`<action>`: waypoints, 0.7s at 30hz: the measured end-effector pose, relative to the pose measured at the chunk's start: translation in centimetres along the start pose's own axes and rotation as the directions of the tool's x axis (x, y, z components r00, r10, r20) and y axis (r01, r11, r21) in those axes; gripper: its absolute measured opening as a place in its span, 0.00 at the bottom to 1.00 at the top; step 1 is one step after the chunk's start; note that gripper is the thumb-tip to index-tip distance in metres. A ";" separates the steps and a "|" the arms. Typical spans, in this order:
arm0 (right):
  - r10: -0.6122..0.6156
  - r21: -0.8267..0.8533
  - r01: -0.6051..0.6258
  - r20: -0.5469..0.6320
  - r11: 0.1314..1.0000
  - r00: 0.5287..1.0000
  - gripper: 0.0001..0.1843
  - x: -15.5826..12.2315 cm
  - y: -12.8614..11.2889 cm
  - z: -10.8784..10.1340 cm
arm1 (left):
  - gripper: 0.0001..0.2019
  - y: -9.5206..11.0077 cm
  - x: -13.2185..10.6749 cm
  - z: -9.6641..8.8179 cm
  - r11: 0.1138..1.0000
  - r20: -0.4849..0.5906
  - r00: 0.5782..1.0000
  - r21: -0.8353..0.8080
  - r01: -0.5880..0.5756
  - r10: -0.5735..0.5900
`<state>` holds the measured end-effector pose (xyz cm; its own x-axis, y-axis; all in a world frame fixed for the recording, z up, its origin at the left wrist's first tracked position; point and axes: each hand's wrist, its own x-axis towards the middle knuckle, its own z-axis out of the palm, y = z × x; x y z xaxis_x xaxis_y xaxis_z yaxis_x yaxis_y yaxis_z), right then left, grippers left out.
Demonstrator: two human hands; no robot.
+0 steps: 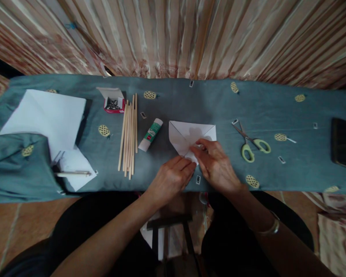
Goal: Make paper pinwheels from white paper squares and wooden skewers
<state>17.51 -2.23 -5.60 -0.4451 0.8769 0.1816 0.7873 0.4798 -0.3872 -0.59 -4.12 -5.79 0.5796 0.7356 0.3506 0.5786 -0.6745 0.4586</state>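
A white sheet of paper [187,136], folded with diagonal creases, lies on the blue-green cloth [207,104] in front of me. My left hand [171,180] rests on the cloth at the paper's near corner, its fingers pressed together on the paper's edge. My right hand [216,163] lies over the paper's near right part, fingers curled and pinching the fold. Both hands touch each other's fingertips over the paper.
Several wooden sticks [128,134] and a glue stick [150,134] lie left of the paper. A small red box of clips [113,100] sits behind them. Green-handled scissors [249,141] lie to the right. White sheets [47,117] lie far left, a dark object [344,143] far right.
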 end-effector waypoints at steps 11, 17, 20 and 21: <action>-0.063 -0.086 0.060 -0.027 0.994 0.998 0.21 -0.2 -0.2 1.9 | 0.08 0.2 0.1 0.0 0.997 0.051 0.997 -0.058 0.054 -0.051; -0.065 -0.048 0.063 -0.056 0.997 0.996 0.20 0.0 -0.4 0.9 | 0.08 0.1 0.1 0.1 0.997 0.033 0.998 -0.060 0.053 -0.051; -0.035 0.015 0.037 -0.125 0.999 0.991 0.21 0.6 0.8 -0.2 | 0.08 0.1 0.2 0.1 0.998 0.023 0.999 -0.050 0.043 -0.042; -0.007 0.021 0.011 -0.153 1.000 0.988 0.21 1.0 1.3 -0.5 | 0.08 0.1 0.2 0.1 0.998 0.023 0.999 -0.044 0.039 -0.038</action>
<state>18.32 -0.69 -5.46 -0.3805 0.8675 0.3204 0.7735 0.4885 -0.4039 -0.34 -4.03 -5.70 0.5703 0.7588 0.3145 0.5750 -0.6422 0.5068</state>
